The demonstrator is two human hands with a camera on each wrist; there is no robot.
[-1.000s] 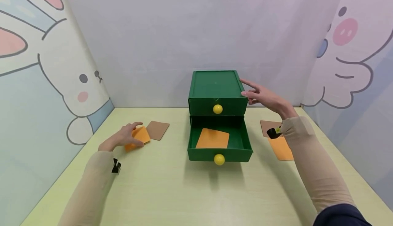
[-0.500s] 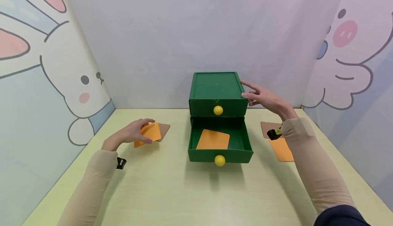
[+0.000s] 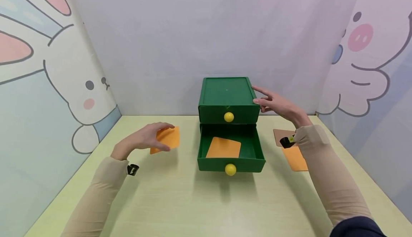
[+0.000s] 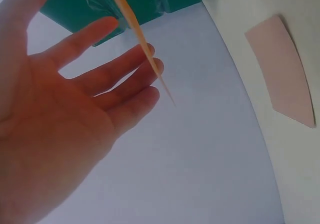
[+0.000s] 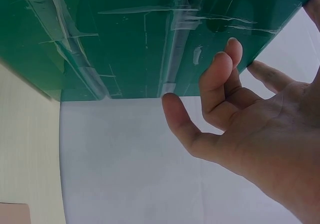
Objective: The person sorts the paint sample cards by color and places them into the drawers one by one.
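Observation:
My left hand [image 3: 146, 136] holds an orange square card [image 3: 171, 137] by its edges, between thumb and fingers, above the table. Edge-on, that card [image 4: 134, 24] meets the fingers in the left wrist view; the thumb's contact is cut off there. To its right stands a green two-drawer box [image 3: 226, 91]. The lower drawer [image 3: 249, 164] is pulled out, and another orange card [image 3: 223, 147] lies inside. My right hand [image 3: 280, 106] touches the box's upper right side with index finger and thumb; its other fingers are bent in the right wrist view [image 5: 250, 114].
Right of the box, a brown card [image 3: 280, 135] and an orange card [image 3: 294, 158] lie partly under the right forearm. Another brown card [image 4: 282, 72] lies on the table in the left wrist view. Yellow knobs [image 3: 230, 169] stick out from the drawer fronts. Cartoon-printed walls enclose the table.
My left hand has lifted the orange card off the table and carried it rightward, covering the left brown card in the head view. The right hand stays at the box.

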